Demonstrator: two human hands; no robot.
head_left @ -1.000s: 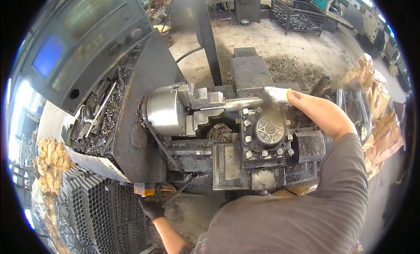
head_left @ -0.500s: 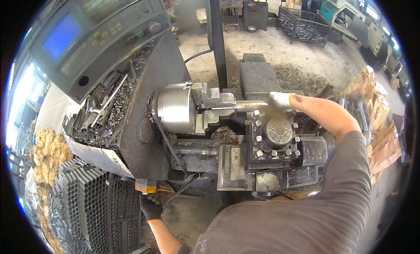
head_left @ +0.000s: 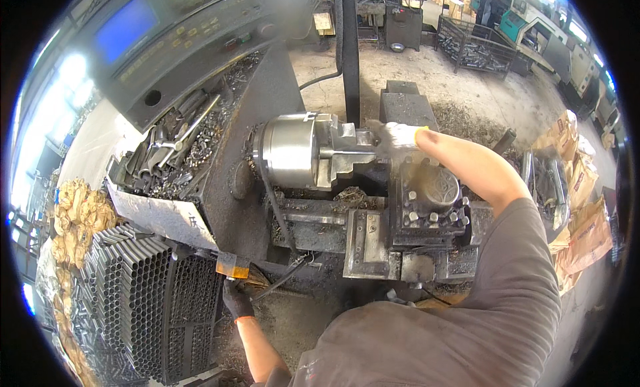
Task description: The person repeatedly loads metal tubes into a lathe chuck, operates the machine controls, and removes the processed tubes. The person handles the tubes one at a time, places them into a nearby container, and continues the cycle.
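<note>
The white-gloved right hand [head_left: 401, 135] was at the outer end of the chuck [head_left: 290, 150]; its grip was unclear, as was that of the dark-gloved left hand [head_left: 237, 302] below the orange box [head_left: 232, 267]. The chuck, mounted on the headstock [head_left: 230, 204], looked heavy, stiff and smooth, its stepped jaws likely offering the surest hold. Metal chips [head_left: 181, 178] lay leftward; a wire crate [head_left: 459, 62] stood on the soiled floor [head_left: 427, 74] beyond.

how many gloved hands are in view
2: the right hand, in white, right of the chuck; the left hand, in dark, below the orange box. The hands of a distant person can't be made out.
</note>
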